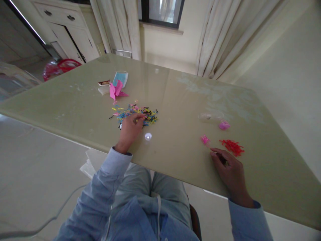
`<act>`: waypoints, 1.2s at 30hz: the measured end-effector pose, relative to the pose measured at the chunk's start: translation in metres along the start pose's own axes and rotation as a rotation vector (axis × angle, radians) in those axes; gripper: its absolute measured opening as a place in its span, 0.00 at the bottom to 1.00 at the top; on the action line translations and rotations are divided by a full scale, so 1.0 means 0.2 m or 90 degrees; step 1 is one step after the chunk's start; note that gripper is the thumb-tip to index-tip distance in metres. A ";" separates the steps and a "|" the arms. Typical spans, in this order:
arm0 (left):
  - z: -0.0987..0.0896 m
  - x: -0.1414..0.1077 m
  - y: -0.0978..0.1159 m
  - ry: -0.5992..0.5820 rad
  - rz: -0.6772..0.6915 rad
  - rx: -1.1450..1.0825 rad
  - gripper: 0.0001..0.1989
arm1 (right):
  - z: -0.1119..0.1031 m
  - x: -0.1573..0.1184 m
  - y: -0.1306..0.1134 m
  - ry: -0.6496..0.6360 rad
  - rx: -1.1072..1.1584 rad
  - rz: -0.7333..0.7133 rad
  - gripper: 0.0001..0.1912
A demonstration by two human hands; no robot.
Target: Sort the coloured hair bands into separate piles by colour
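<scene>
My left hand (pixel 131 130) reaches into a pile of small multicoloured rubber bands (pixel 150 115), thumb and forefinger pinched together at its near side. A bit of pink shows by those fingertips, but whether they grip it is too small to tell. On the right, my right hand (pixel 229 170) rests at the table with its fingers curled and the thumb against the forefinger; anything between them is hidden. Just beyond its fingertips lies a small pink cluster of bands (pixel 205 140). A heap of red bands (pixel 232 147) sits beside it, behind the knuckles.
A pink-purple bundle (pixel 224 125) lies by a clear plastic bag or tube (pixel 208 116). Pink folded paper (pixel 117 89) and a blue face mask (pixel 120 79) lie at the back left. A light reflection shines near my left hand on the glossy table (pixel 175 160).
</scene>
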State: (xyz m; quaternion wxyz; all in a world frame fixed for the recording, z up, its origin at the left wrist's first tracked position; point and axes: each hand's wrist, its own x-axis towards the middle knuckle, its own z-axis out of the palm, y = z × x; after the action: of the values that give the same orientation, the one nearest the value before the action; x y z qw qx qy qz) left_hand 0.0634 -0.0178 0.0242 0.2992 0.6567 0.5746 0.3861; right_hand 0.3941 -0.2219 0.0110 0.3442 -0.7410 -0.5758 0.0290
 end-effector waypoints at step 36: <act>0.01 -0.02 0.02 0.041 -0.053 -0.215 0.13 | 0.11 0.08 -0.37 -0.085 0.120 -0.077 0.13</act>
State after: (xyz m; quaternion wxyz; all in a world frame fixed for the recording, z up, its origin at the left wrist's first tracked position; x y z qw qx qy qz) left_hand 0.0673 -0.0215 0.0258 0.4023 0.5602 0.5374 0.4853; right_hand 0.3287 -0.1895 0.0393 0.3745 -0.6658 -0.6357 0.1114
